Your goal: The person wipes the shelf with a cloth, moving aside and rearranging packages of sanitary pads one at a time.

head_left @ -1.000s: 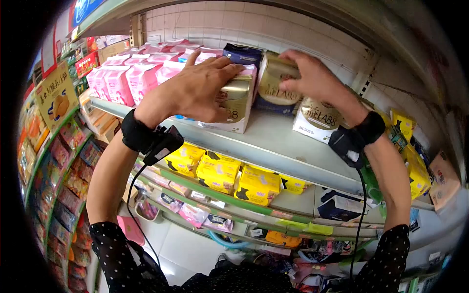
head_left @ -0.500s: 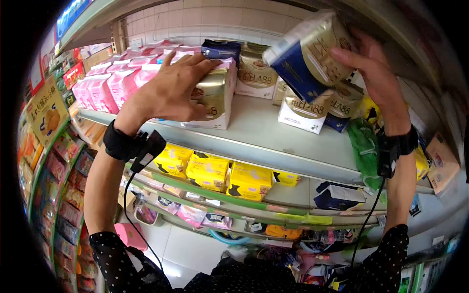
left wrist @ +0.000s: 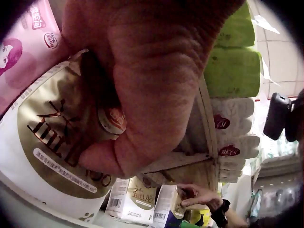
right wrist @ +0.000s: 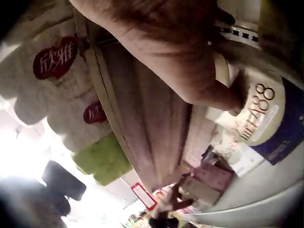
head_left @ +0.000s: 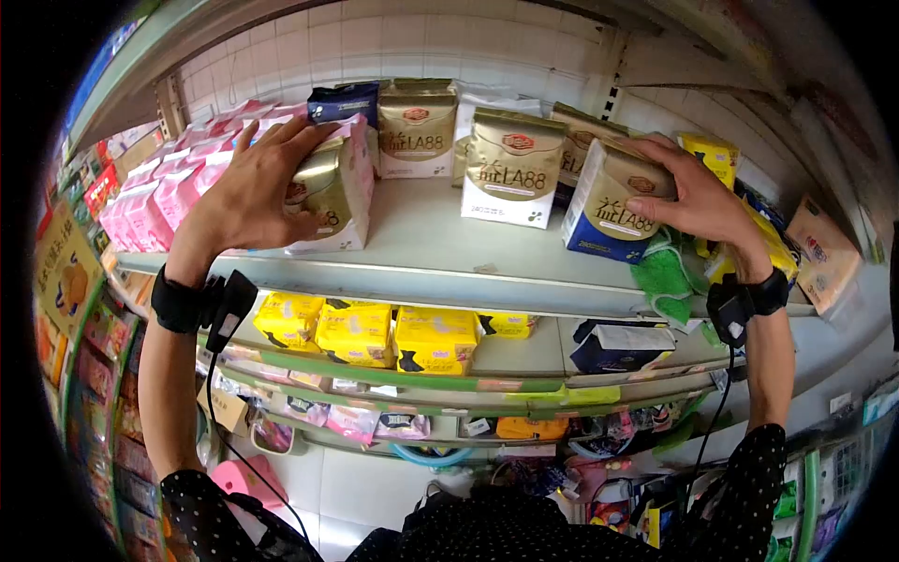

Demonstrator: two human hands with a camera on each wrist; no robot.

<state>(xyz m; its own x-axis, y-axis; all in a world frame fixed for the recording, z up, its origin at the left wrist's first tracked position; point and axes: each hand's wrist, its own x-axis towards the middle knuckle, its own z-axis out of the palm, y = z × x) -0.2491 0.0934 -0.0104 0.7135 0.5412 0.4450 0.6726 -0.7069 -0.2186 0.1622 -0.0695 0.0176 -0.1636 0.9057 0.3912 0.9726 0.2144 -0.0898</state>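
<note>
On the upper shelf (head_left: 421, 220), my right hand (head_left: 698, 201) grips a gold and blue pack (head_left: 613, 206) from above, thumb on its front; the pack stands upright near the shelf's front edge. In the right wrist view the thumb presses the face of that pack (right wrist: 270, 109). My left hand (head_left: 251, 192) lies over a gold and white pack (head_left: 328, 211) beside the pink packs, fingers across its top and thumb on its front. The left wrist view shows this pack (left wrist: 52, 137) close up under the thumb. A gold and white pack (head_left: 513, 169) stands between the hands.
Pink packs (head_left: 154, 201) fill the shelf's left. Behind stand a dark blue pack (head_left: 342, 105) and another gold pack (head_left: 417, 131). A green cloth (head_left: 665, 281) hangs at the front edge, right. Yellow packs (head_left: 435, 339) sit one shelf below.
The right hand has lowered the raised gold and blue pack onto the shelf and turned it upright, front outward. The left hand stays on its pack; the head view has shifted to the right.
</note>
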